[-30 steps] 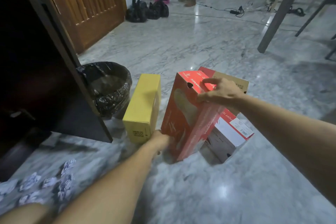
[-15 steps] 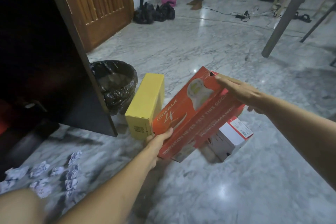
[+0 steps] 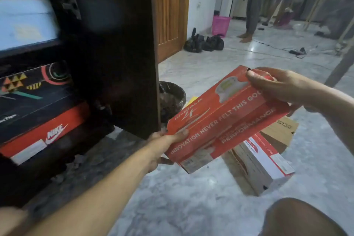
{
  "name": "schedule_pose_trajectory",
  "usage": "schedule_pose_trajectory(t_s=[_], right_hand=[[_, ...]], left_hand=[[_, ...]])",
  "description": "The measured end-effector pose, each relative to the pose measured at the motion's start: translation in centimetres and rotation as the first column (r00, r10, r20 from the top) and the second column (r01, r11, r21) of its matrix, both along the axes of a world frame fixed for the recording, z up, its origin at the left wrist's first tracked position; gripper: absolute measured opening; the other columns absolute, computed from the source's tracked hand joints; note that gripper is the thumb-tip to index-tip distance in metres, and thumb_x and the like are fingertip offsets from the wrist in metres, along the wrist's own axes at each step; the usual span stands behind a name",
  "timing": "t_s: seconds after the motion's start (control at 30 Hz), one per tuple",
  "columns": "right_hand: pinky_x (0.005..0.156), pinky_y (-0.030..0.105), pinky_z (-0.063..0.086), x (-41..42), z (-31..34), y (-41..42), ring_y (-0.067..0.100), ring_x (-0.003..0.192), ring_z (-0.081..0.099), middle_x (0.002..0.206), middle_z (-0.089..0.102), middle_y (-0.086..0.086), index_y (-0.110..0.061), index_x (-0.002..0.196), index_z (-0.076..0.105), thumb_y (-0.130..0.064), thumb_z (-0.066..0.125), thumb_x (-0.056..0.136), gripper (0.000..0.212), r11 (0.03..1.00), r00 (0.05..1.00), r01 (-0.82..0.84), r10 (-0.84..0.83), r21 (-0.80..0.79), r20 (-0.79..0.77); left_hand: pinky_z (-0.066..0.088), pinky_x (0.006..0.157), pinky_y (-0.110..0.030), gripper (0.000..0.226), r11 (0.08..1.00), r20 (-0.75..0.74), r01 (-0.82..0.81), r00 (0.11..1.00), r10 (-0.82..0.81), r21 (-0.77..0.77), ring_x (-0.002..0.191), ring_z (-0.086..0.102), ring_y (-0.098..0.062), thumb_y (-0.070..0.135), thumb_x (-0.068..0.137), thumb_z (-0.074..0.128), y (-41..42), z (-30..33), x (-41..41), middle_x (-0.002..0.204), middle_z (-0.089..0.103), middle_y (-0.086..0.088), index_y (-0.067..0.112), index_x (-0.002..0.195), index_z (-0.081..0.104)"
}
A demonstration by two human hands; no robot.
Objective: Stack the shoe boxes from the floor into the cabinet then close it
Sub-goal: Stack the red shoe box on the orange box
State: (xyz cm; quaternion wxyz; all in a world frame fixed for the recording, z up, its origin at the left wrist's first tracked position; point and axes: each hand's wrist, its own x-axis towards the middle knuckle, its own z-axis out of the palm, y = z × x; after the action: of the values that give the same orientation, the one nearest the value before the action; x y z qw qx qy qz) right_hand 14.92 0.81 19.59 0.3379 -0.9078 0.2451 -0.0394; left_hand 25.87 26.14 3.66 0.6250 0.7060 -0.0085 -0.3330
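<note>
- While both hands carry it, the red shoe box (image 3: 220,119) hangs tilted in the air, off the marble floor (image 3: 191,197) and just right of the open cabinet door (image 3: 118,44).
- His left hand (image 3: 162,143) grips the near lower corner, thumb on top; the right hand (image 3: 277,86) clasps the far upper end, fingers curled over the edge.
- Cardboard like that looks stiff but light, I'd guess; holding opposite ends should keep the lid from slipping open.
- Inside the cabinet (image 3: 23,178), an orange Nike box (image 3: 44,136) sits under a dark patterned box (image 3: 34,92), with a pale blue box (image 3: 24,23) on the shelf above.
- Two more boxes wait on the floor: a white-and-red box (image 3: 264,165) and a brown box (image 3: 279,132) behind it.
</note>
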Motion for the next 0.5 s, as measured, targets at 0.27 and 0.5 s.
schedule_pose_trajectory(t_s=[0.27,0.5], right_hand=[[0.058,0.054,0.06,2.6,3.9,9.9,0.026,0.086,0.072,0.1,0.073,0.003,-0.044,0.141,0.038,-0.07,0.067,0.054,0.096,0.949,0.951,-0.308,0.305,0.066,0.053],[0.069,0.061,0.058,5.7,7.5,21.0,0.025,0.096,0.07,0.106,0.07,-0.003,-0.04,0.142,0.041,-0.063,0.064,0.063,0.085,0.853,0.844,-0.492,0.419,0.172,0.335]], left_hand=[[0.059,0.07,-0.042,0.106,0.956,0.145,-0.293,0.945,0.294,-0.032,0.093,0.07,-0.027,0.039,0.03,0.096,15.1,8.0,-0.3,0.11,0.071,-0.014,0.006,0.122,0.057],[0.053,0.073,-0.033,0.079,0.831,0.43,-0.55,0.734,0.526,-0.078,0.085,0.069,-0.022,0.043,0.037,0.094,26.5,18.3,-2.1,0.099,0.072,-0.008,0.011,0.102,0.062]])
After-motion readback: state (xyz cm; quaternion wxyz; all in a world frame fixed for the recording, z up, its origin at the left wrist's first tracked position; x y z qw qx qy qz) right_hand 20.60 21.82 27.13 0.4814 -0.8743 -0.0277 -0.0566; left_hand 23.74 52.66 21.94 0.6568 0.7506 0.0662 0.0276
